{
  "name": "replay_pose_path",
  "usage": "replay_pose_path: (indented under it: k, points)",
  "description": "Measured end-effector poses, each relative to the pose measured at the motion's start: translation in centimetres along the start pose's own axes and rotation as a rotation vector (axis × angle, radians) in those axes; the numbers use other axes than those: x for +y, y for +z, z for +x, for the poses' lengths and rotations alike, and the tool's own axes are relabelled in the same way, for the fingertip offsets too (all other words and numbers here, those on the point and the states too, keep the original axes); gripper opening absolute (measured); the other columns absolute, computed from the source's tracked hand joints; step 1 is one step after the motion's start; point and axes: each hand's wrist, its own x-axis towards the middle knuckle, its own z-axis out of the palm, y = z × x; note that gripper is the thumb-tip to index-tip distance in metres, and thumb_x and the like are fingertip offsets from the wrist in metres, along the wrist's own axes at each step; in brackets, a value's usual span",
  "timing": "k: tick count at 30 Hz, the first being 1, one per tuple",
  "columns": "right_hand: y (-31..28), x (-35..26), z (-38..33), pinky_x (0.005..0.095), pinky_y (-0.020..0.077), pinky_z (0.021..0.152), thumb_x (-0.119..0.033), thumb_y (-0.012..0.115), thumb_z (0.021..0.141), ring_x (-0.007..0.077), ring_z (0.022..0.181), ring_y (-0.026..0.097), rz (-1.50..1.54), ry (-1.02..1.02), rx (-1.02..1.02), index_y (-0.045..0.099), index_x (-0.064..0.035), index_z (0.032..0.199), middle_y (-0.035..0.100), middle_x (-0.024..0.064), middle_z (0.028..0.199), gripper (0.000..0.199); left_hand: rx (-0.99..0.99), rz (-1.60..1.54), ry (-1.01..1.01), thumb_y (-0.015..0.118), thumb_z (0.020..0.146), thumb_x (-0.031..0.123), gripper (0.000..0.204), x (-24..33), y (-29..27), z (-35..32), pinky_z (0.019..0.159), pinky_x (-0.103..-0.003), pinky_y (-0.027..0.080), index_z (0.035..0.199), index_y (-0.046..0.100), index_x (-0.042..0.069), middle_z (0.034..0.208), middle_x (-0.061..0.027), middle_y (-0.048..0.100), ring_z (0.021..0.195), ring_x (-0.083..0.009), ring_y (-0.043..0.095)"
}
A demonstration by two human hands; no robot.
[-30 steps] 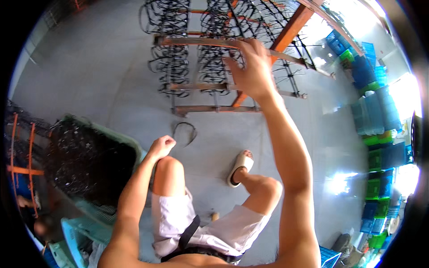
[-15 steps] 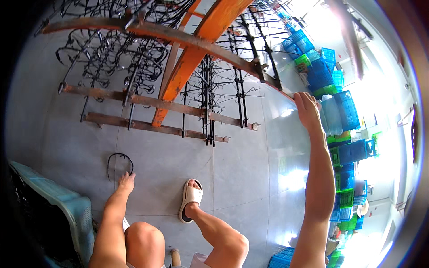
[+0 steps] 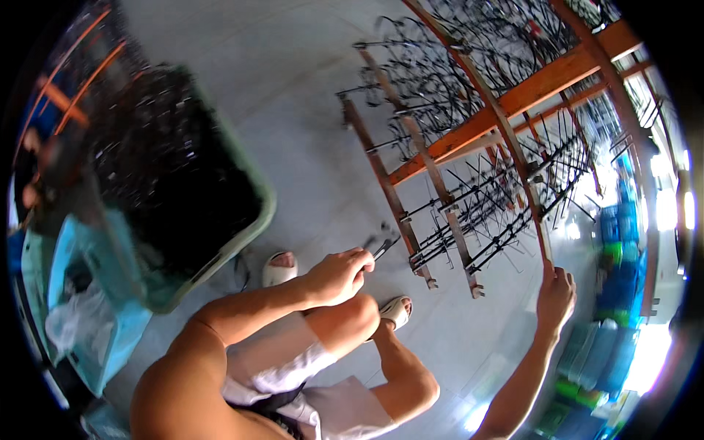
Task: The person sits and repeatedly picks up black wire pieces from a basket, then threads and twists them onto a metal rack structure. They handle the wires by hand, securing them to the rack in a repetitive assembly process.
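Note:
My left hand (image 3: pixel 341 277) is closed in front of my knee, with a thin black band (image 3: pixel 383 248) sticking out past its fingers. Blur and the hand itself hide the rest of that band. On the right, my right hand (image 3: pixel 557 297) is wrapped round the lower end of a long rusty bar (image 3: pixel 506 132) of the orange rack (image 3: pixel 543 88). Many thin black curved hoops (image 3: pixel 418 81) hang from the rack's upper left part. Bare black rods with prongs (image 3: pixel 484 227) sit on its lower right part, between my two hands.
A large pale green bin (image 3: pixel 268 209) full of glossy black pieces stands at left. Beside it is a light blue crate (image 3: pixel 117 352) with clear plastic in it. Blue and green crates (image 3: pixel 616 293) are stacked along the right. Another person's blurred hand (image 3: pixel 31 169) shows at far left.
My view has swung left, bringing the bin fully into sight. My left hand has come up from low over the floor to my knee. My right hand still grips the rack bar.

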Motion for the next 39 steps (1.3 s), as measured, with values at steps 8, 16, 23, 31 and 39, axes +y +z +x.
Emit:
replay_pose_path:
  k: [8,16,23,31,39]
  points:
    - [-10.3,-9.0,-3.4,0.0456,0.0503,0.076,-0.061,0.032,0.091,0.0351,0.091,0.064,-0.038,0.143,-0.366,0.070,-0.0099,0.092,0.068,0.0151,0.095,0.063,0.537,0.425,-0.149,0.051,0.081,-0.001,0.017,7.0,-12.8,-15.1,0.073,-0.044,0.050,0.095,0.059,0.002,0.097,-0.0170,0.059,0.084,-0.0377,0.060]
    - [-10.3,-14.6,-2.7,0.0450,0.0529,0.074,-0.039,0.032,0.097,0.0301,0.095,0.066,0.098,0.004,-0.356,0.067,-0.0072,0.104,0.068,0.0150,0.100,0.048,0.518,1.001,-0.566,0.058,0.084,0.015,0.024,-2.8,-14.7,-17.2,0.084,-0.048,0.046,0.104,0.059,0.003,0.100,-0.0210,0.059,0.097,-0.0402,0.055]
    - [-12.0,-13.9,-0.1,0.0367,0.0521,0.077,-0.045,0.034,0.096,0.0241,0.097,0.065,0.500,0.003,-0.616,0.068,-0.0075,0.104,0.068,0.0091,0.102,0.051,0.168,-0.458,-0.060,0.047,0.094,0.048,0.055,14.5,-3.2,-0.2,0.086,-0.036,0.047,0.127,0.045,0.005,0.120,-0.0117,0.050,0.109,-0.0228,0.051]
    - [2.1,17.6,0.6,0.0420,0.0532,0.080,-0.026,0.055,0.083,0.0341,0.095,0.064,0.379,0.772,-0.076,0.060,-0.0050,0.105,0.063,0.0192,0.105,0.031,0.088,-0.889,-0.335,0.049,0.094,0.039,0.027,15.3,-2.5,9.3,0.037,-0.027,0.034,0.103,0.051,0.014,0.073,-0.0029,0.058,0.044,-0.0119,0.046]
    - [14.5,33.0,2.9,0.0450,0.0478,0.081,-0.035,0.061,0.086,0.0380,0.098,0.057,0.505,0.924,0.181,0.045,-0.0050,0.112,0.055,0.0213,0.108,0.043,0.194,-0.649,-0.355,0.047,0.096,0.028,0.017,17.1,-4.6,8.9,0.040,-0.032,0.036,0.097,0.039,0.014,0.075,-0.0098,0.051,0.047,-0.0173,0.045]
